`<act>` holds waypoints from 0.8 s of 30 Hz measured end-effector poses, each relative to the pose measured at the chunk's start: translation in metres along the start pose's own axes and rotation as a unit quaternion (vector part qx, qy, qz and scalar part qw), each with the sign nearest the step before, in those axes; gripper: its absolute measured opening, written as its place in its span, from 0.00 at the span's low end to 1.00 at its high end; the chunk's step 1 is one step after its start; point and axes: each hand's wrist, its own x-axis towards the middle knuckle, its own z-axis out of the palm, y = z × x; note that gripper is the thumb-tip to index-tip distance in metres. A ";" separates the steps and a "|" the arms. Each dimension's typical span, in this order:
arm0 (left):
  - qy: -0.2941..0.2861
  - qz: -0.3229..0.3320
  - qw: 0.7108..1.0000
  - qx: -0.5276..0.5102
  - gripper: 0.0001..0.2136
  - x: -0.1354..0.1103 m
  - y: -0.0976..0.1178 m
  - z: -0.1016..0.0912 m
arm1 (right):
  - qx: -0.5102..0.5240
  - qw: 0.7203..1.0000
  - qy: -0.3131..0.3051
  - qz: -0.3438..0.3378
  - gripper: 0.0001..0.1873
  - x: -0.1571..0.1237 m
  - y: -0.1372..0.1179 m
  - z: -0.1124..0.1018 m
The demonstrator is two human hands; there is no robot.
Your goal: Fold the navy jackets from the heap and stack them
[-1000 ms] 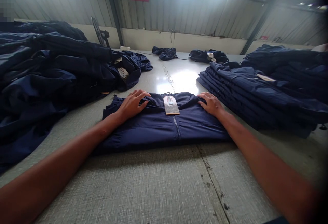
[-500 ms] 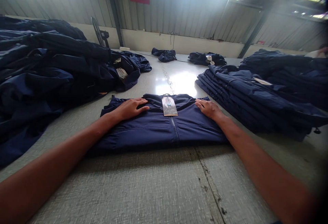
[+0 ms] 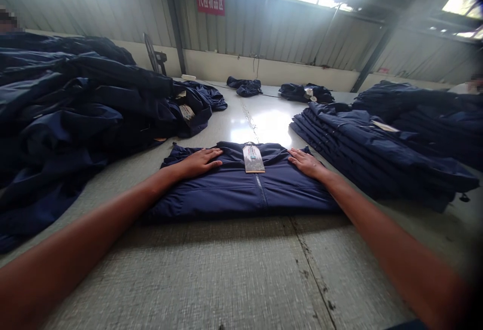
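A folded navy jacket (image 3: 222, 196) lies flat on the table in front of me, its zipper (image 3: 261, 191) running down the middle toward me. A hang tag (image 3: 254, 159) rests on the jacket just below the collar. My left hand (image 3: 202, 162) lies on the jacket's upper left part, fingers stretched out toward the collar. On the upper right part rests my right hand (image 3: 306, 163), open and flat with its fingers pointing inward. Neither hand grips the cloth.
A large loose heap of navy garments (image 3: 75, 103) fills the left side. To the right stands a neat stack of folded jackets (image 3: 362, 144), with another pile (image 3: 426, 113) behind it. Small bundles (image 3: 245, 86) lie at the table's (image 3: 226, 269) far end. A fan (image 3: 153, 56) stands back left.
The view has shifted slightly, so most things sit a little lower and further right. The left hand's fingers lie flatter on the jacket; both hands remain on it.
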 end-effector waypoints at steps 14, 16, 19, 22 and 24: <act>0.100 0.005 0.995 0.028 0.26 -0.059 0.027 -0.012 | -0.032 0.999 0.028 -0.004 0.33 -0.076 -0.040 0.008; 0.172 -0.051 0.982 0.057 0.23 -0.060 0.027 -0.021 | -0.054 0.997 0.052 0.016 0.31 -0.083 -0.046 -0.005; 0.227 -0.175 0.955 0.069 0.20 -0.078 0.015 -0.041 | -0.087 0.987 0.115 0.067 0.28 -0.100 -0.040 -0.034; 0.234 -0.291 0.927 0.026 0.23 -0.111 -0.011 -0.060 | -0.109 0.975 0.084 0.175 0.24 -0.121 -0.023 -0.063; 0.190 -0.372 0.907 -0.046 0.27 -0.129 -0.028 -0.066 | -0.065 0.967 0.013 0.245 0.27 -0.131 -0.013 -0.075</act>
